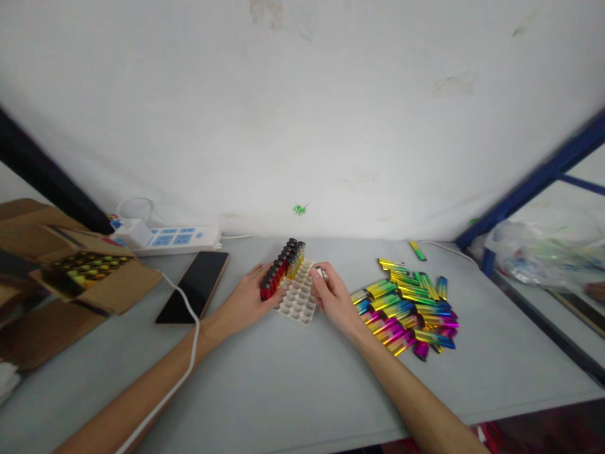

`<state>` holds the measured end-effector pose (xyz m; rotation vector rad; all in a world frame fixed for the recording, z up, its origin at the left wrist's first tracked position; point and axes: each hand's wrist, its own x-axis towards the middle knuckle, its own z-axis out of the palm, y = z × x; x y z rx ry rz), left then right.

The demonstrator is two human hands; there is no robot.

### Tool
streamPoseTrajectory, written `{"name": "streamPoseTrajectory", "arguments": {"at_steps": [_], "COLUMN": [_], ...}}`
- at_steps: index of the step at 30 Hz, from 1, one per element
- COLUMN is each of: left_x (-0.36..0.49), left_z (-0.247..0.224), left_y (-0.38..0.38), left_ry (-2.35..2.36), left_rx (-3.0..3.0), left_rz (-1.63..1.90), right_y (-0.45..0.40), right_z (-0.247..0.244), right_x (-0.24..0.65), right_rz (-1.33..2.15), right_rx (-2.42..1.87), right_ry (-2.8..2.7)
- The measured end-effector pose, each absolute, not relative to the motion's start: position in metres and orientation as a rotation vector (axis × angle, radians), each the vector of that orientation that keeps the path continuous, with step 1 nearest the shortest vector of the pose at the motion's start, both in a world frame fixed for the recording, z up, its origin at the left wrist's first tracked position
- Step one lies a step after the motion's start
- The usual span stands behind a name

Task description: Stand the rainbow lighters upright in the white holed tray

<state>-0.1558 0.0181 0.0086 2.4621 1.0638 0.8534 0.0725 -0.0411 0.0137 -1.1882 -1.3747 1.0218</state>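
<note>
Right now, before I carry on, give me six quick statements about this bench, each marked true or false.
1. The left hand is beside the red batteries standing in the white pocketed tray. True.
2. Every pocket of that tray is filled. False: many are bare.
3. The right hand holds a battery at the tray's right side. True.
4. The loose multicoloured batteries lie left of the tray. False: those batteries lie right of it.
5. The power strip lies beyond the smartphone. True.
6. The open cardboard box stands far right. False: that box is far left.
</note>
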Motion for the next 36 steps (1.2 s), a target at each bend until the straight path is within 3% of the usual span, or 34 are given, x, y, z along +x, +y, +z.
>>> {"name": "streamPoseTrajectory", "arguments": {"at_steps": [8,25,36], "left_x": [-0.156,-0.155,-0.154], "left_z": [0.009,0.009,0.006], "left_y": [0.018,0.017,0.018], "left_ry": [1.113,1.138,1.084], "left_rx": [2.475,2.455,2.409], "left_rz": [0.843,0.830,0.833], "right_y": [-0.038,-0.043,-0.037], "right_z": [0.014,0.019,0.036], "right_x": [0.081,0.077,0.087], "right_rz": [0.780,0.783,0.484], "right_rx": [-1.404,-1.359,-1.397], "right_ry": [-1.294,-1.487,-1.628]}}
